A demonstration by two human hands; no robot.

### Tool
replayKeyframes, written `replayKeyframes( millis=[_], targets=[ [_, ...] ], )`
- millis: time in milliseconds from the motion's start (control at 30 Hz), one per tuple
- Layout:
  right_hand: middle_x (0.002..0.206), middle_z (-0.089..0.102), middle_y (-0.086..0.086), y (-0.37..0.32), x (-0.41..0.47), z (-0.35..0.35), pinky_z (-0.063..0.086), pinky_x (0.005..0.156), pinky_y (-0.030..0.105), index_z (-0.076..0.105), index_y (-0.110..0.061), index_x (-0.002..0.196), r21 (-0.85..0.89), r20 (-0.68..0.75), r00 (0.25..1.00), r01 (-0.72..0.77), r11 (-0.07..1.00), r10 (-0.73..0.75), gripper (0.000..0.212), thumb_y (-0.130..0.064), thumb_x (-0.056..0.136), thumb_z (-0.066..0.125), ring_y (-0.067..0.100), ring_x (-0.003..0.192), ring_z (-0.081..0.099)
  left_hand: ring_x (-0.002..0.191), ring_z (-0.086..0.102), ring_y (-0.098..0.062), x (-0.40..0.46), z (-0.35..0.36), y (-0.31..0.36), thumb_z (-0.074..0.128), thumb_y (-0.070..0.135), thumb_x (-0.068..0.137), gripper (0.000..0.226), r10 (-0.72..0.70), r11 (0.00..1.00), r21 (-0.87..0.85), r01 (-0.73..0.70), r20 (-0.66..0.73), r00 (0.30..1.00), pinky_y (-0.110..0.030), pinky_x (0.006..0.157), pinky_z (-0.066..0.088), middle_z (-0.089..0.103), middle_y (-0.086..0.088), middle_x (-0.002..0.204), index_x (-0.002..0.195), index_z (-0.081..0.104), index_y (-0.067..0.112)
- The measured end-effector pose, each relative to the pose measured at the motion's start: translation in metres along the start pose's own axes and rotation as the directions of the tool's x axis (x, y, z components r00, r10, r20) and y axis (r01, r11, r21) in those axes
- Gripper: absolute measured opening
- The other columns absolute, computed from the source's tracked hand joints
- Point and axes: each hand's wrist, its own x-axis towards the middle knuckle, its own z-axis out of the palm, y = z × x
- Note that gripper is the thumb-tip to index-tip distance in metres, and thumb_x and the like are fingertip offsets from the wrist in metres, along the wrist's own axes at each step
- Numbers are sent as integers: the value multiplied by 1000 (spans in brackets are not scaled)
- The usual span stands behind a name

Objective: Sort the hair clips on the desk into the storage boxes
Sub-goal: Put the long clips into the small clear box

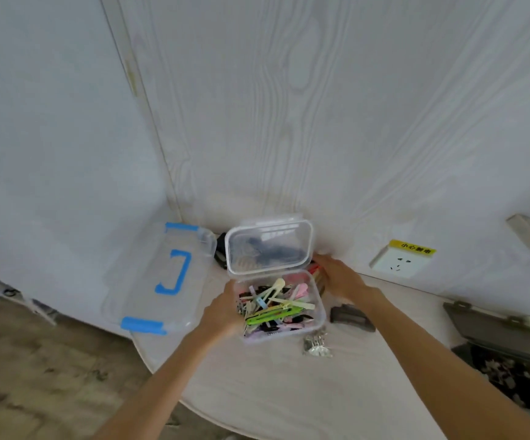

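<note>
Gripping: clear box (316, 315) is clasped by left hand (222, 312) at its left wall; right hand (336, 276) at its right
Lid: (270, 246) stood open
Contents: mixed hair clips (276, 304)

yellow label (415, 248) | reads "小心触电" | above wall socket (398, 264)

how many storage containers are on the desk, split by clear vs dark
clear boxes: 2, a small clear box full of hair clips, lid open, and a large clear box with blue latches
dark boxes: 1, a dark case at the right edge
total: 3
</note>
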Motion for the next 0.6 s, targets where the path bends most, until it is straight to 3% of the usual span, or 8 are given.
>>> replayKeyframes(
  millis=[100, 200, 333, 467, 600],
  targets=[
    [130, 54, 4, 2, 5, 1, 45, 95, 42, 52, -27, 126, 38, -38, 999, 2, 999, -1, 40, -14, 89, 49, 28, 114, 55, 110, 55, -33, -8, 1, -6, 61, -7, 75, 81, -111, 983, -141, 115, 34, 993, -45, 85, 53, 45, -12, 132, 140, 19, 19],
    [115, 60, 6, 13, -7, 6, 47, 91, 39, 58, -23, 109, 46, 49, 999, -12, 999, 10, 25, -18, 85, 54, 28, 104, 59, 104, 53, -28, -17, 3, -12, 60, -15, 73, 84, -180, 940, -282, 191, 65, 982, -39, 68, 55, 44, -7, 122, 139, 21, 19],
    [120, 56, 6, 34, -24, 10, 45, 90, 38, 62, -24, 113, -61, 14, 998, -52, 997, 53, 26, -23, 93, 45, 27, 109, 56, 88, 54, -15, -31, 8, -15, 61, -12, 73, 78, -178, 923, -332, 195, 81, 981, -27, 56, 53, 43, 9, 99, 135, 27, 22],
    [120, 61, 4, 52, -41, 8, 42, 91, 33, 69, -26, 106, -10, -31, 992, -122, 992, 122, 24, -28, 91, 49, 26, 112, 55, 110, 53, -31, -35, 16, -11, 54, -17, 75, 80, -193, 917, -349, 194, 38, 981, -35, 66, 55, 43, -6, 124, 139, 28, 24],
    [113, 59, 9, 75, -68, 5, 42, 86, 33, 70, -20, 103, 75, -177, 973, -133, 988, 145, 24, -20, 93, 49, 28, 106, 56, 121, 48, -35, -34, 26, 3, 51, -20, 79, 80, -184, 926, -331, 179, 17, 983, -38, 70, 52, 39, -13, 140, 141, 29, 25]
  ],
)
